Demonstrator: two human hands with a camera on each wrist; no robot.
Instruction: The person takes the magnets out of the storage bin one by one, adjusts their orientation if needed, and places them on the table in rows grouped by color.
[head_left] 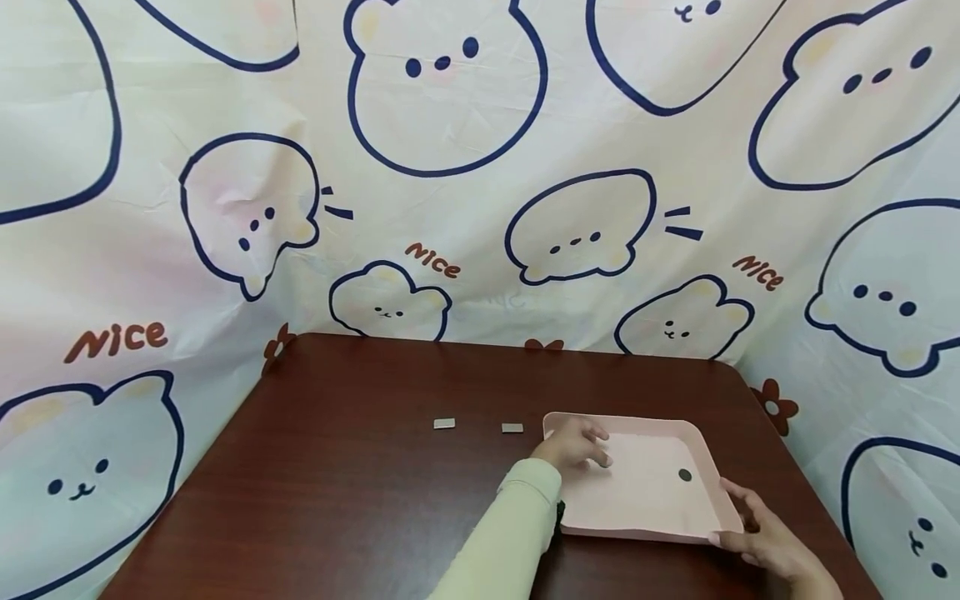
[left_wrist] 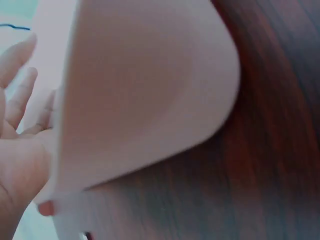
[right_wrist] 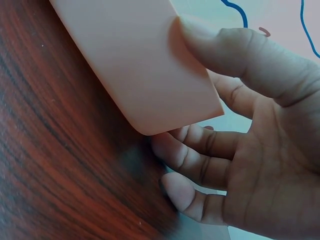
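A shallow pink tray (head_left: pixel 645 521) lies on the right part of the brown table. My left hand (head_left: pixel 572 444) reaches over the tray's left side, its fingers loosely bent above the tray floor. A small dark spot shows beneath its fingertips. In the left wrist view the tray wall partly hides this hand (left_wrist: pixel 22 160). My right hand (head_left: pixel 772 537) grips the tray's near right corner, thumb on the front wall and fingers around the side; the right wrist view shows its thumb (right_wrist: pixel 220 47) pressed to the wall. Inside the tray, toward the right, lies a dark round disc (head_left: pixel 685 475).
Two small light-grey rectangular pieces, a left one (head_left: pixel 444 423) and a right one (head_left: pixel 512 428), lie on the table (head_left: pixel 337 467) left of the tray. A cloth printed with bears (head_left: pixel 450 108) hangs behind the table and along both sides.
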